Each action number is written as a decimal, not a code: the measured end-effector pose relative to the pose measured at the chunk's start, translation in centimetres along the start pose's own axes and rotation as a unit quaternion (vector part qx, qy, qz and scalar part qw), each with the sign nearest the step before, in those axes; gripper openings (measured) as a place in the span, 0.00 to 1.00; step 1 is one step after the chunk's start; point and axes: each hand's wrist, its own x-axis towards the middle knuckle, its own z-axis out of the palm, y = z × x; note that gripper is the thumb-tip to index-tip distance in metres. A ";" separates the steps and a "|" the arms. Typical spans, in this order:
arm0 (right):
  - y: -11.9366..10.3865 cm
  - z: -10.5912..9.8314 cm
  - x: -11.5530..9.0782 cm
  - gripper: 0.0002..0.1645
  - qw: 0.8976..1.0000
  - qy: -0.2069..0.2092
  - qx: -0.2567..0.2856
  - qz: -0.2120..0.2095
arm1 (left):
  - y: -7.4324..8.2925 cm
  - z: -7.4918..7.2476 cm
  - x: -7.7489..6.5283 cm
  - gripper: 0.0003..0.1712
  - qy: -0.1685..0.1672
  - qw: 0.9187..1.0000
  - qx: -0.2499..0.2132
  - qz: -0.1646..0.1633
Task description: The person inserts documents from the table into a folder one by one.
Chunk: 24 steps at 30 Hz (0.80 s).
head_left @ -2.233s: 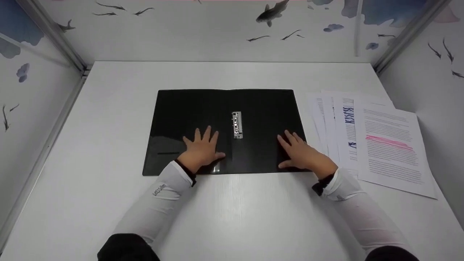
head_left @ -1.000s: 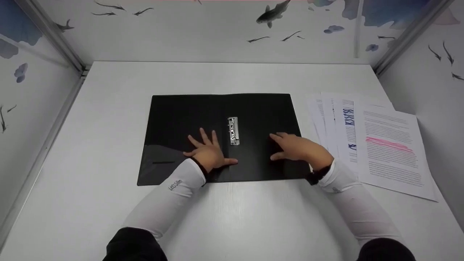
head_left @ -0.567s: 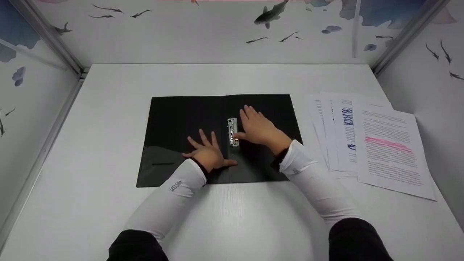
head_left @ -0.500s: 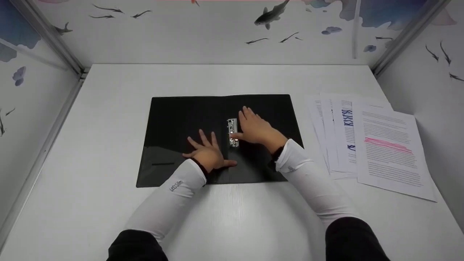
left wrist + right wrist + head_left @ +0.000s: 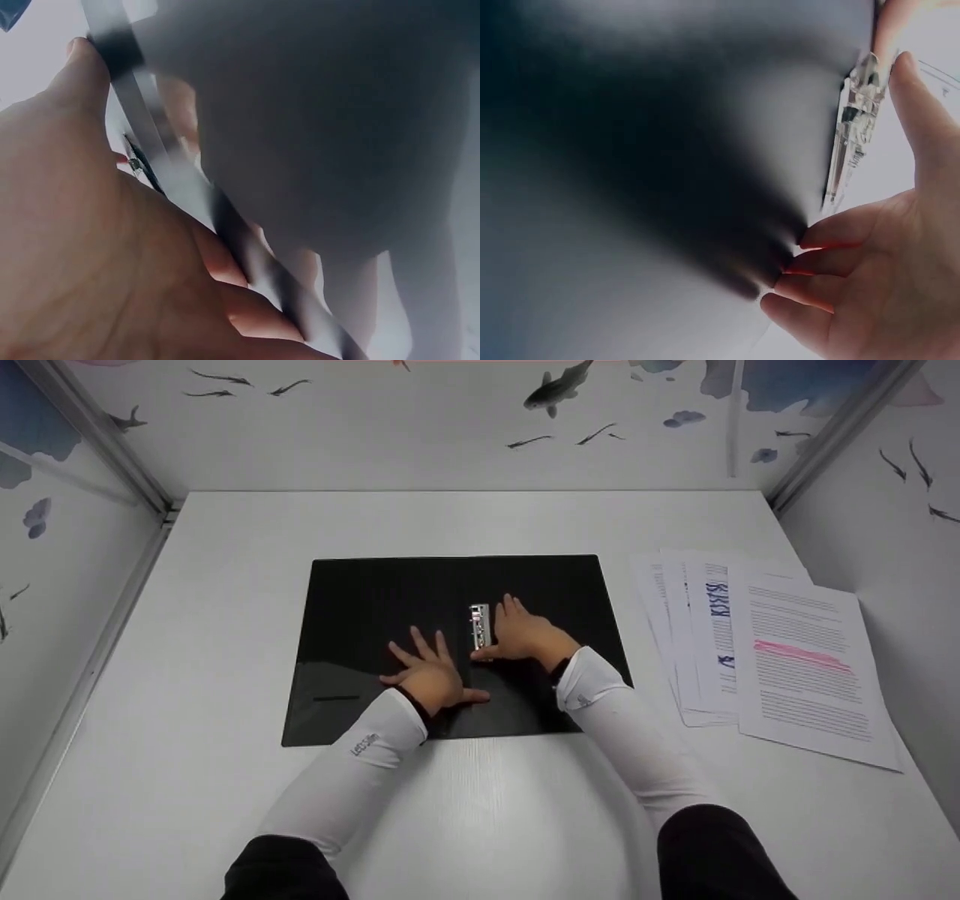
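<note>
A black folder (image 5: 382, 600) lies spread flat, with a silver metal clip (image 5: 480, 622) standing along its spine. My left hand (image 5: 431, 682) rests on the lower left part of the folder, fingers spread, its thumb reaching across the spine below the clip. Over the right half, my right hand (image 5: 523, 634) touches the cover with its fingertips, and its thumb lies across the lower end of the clip. The right wrist view shows the clip (image 5: 851, 127) close beside that thumb. In the left wrist view the folder (image 5: 337, 112) is a dark blur beyond the left palm.
Several printed sheets (image 5: 802, 675) overlap to the right of the folder; the top one bears a pink highlighter stroke, and another shows blue marks. White panels (image 5: 412, 435) with painted fish enclose the white table (image 5: 247, 532) at the back and sides.
The folder has shifted slightly towards me. My left hand has moved right towards the spine. My right hand has gone from the right edge to the clip, then slid down along it.
</note>
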 end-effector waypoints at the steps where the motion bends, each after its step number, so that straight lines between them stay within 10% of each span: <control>1: 0.0 0.1 0.0 0.66 1.000 0.003 0.000 0.000 | 0.0 0.0 0.0 0.74 -0.001 1.000 -0.005 -0.001; 24: -0.8 0.4 0.1 0.66 0.999 0.024 -0.020 0.012 | 0.0 0.4 0.2 0.73 0.004 1.000 -0.007 0.003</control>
